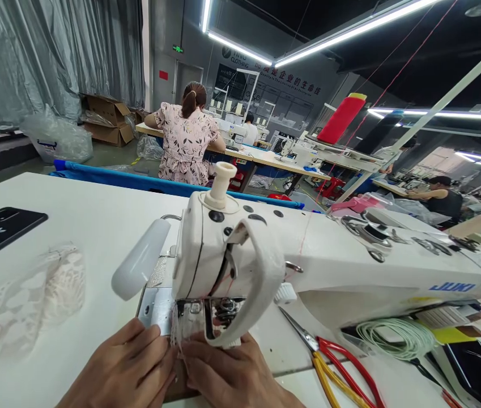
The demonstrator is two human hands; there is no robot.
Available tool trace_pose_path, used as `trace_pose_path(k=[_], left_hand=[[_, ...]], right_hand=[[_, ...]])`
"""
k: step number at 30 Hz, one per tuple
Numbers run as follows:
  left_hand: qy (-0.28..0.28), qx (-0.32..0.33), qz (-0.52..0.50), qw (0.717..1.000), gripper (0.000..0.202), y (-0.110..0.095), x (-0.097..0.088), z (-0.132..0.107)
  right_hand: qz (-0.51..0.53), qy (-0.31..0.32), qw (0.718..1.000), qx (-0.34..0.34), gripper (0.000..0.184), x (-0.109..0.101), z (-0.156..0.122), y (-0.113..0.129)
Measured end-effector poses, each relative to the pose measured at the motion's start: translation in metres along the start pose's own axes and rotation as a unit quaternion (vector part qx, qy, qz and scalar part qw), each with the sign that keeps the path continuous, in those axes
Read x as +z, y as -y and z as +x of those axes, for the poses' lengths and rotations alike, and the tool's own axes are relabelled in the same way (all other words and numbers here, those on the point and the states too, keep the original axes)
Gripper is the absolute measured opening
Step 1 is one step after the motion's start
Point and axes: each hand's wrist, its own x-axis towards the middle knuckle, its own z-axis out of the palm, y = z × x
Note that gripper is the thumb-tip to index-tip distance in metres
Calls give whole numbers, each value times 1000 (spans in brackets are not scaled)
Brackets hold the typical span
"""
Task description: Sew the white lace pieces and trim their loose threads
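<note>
A white sewing machine (320,266) stands before me, its needle area partly hidden behind a curved white guard (268,272). Close to the metal plate (157,309), my left hand (125,365) is closed, fingertips pinching the edge of a narrow piece of white lace (175,328). My right hand (232,371) is closed on the same lace, under the guard and just in front of the presser foot. The fingers cover most of the lace. More pale lace (64,283) lies crumpled on the table to the left.
Scissors (329,362) with red and yellow handles lie right of my right hand. Near them are a coil of pale green cord (397,337) and a dark phone (480,371). Another phone (4,229) rests at the left. A person (189,139) sits ahead at another machine.
</note>
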Motion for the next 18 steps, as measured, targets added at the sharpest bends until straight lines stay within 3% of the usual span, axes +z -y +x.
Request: trace_pose_path(k=[9,12,15,18], left_hand=[[0,-52,-33,998,27,-6,-3,-4],[-24,-61,-40,997,30,-8,0,-2],[-52,-50,-30,997,39,-7,3,-2],[-46,-29,-22,998,40,-4,5,-3]], right_hand=[[-31,2,999,-15,23,2,4,3],[-47,-9,999,-23,19,7,2,4],[-49,-40,997,-34,17,11,2,4],[-40,-58,997,-34,18,12,3,3]])
